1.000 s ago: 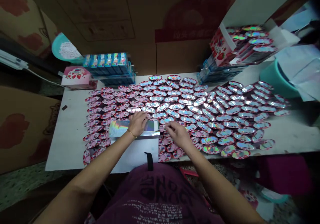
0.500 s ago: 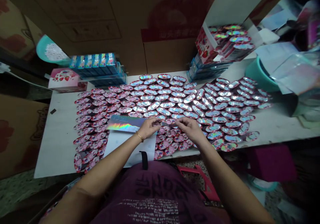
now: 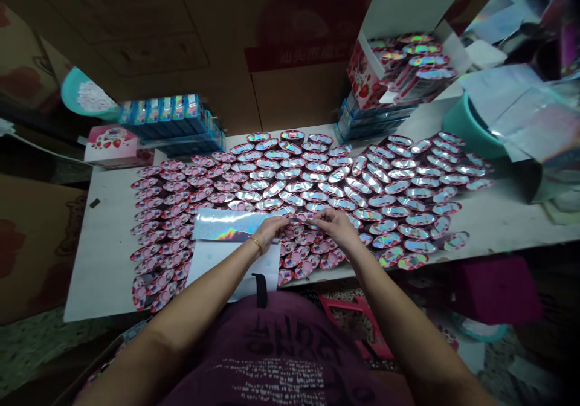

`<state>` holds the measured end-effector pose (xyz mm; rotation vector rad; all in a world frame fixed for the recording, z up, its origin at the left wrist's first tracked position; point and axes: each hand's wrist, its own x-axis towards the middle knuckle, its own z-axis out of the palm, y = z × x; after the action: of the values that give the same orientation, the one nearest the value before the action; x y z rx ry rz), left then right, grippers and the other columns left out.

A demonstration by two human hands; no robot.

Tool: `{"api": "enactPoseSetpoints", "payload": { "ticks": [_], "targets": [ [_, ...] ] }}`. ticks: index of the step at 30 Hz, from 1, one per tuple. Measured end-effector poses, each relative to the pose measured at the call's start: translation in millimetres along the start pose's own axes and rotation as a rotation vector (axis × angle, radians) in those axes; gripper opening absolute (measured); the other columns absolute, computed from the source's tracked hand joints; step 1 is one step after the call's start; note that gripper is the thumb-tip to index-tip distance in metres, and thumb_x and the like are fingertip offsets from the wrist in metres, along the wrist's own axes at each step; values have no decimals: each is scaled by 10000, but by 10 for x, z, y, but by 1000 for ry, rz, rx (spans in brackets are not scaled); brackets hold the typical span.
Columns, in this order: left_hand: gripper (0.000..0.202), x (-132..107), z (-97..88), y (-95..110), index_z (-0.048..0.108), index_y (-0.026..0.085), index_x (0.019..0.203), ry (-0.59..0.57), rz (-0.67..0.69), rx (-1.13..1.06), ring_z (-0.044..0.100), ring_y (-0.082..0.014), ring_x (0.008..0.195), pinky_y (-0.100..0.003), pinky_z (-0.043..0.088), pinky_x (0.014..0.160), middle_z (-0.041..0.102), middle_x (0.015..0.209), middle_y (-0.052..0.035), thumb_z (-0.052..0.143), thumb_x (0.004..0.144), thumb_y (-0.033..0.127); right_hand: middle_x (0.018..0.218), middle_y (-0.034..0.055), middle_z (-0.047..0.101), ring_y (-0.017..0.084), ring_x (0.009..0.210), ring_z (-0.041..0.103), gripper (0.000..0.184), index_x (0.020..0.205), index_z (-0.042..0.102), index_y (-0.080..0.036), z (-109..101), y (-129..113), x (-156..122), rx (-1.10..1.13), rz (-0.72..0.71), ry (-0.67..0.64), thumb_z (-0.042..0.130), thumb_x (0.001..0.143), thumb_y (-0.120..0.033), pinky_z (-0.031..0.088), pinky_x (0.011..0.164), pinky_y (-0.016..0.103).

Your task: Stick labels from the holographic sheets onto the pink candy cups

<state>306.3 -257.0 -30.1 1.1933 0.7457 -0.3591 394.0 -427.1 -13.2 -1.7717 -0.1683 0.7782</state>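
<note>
Between my left hand (image 3: 270,232) and my right hand (image 3: 338,228), the fingertips pinch the two ends of a small oval-topped pack (image 3: 299,219) with a pink centre. Both hands are closed on it, just above the rows of similar packs. Under my left forearm lie a shiny rainbow-foil sheet (image 3: 222,223) and a white sheet (image 3: 235,264). Pink-centred oval packs (image 3: 174,185) stand to the left and under my hands. Silvery-topped oval packs (image 3: 333,190) fill the middle and right of the table.
Blue boxes (image 3: 167,119) and a pink strawberry box (image 3: 115,145) stand at the back left, near a teal bowl of white pieces (image 3: 93,96). An open carton of packs (image 3: 362,80) sits on blue boxes at the back right. A teal bin (image 3: 475,131) stands at the right.
The view has shifted slightly. Both hands stay together on the oval pack, which now appears tilted so that less of its top shows.
</note>
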Motion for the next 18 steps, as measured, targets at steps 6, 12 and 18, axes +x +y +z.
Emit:
{"api": "enactPoseSetpoints", "payload": {
  "ticks": [6,12,18],
  "targets": [
    [309,120,67,-142,586,131,661,165,95,153,517,-90,465,-203,360,480,570,500,13,666,581,419,578,-12,573,108,525,495,209,663,586,-155,11,181,131,-155,-42,48,598,635,-361,372,523,233],
    [350,192,226,-155,540,135,575,313,115,308,510,-94,406,-194,339,436,507,413,32,529,708,458,616,2,602,130,574,528,152,680,616,-179,100,353,254,-419,-149,301,511,702,-287,372,567,237],
    [348,236,238,-152,559,141,582,350,65,491,492,-101,422,-204,308,448,500,409,24,495,727,450,626,-2,602,132,583,523,132,684,610,-193,111,385,256,-499,-168,335,502,712,-264,354,558,232]
  ]
}}
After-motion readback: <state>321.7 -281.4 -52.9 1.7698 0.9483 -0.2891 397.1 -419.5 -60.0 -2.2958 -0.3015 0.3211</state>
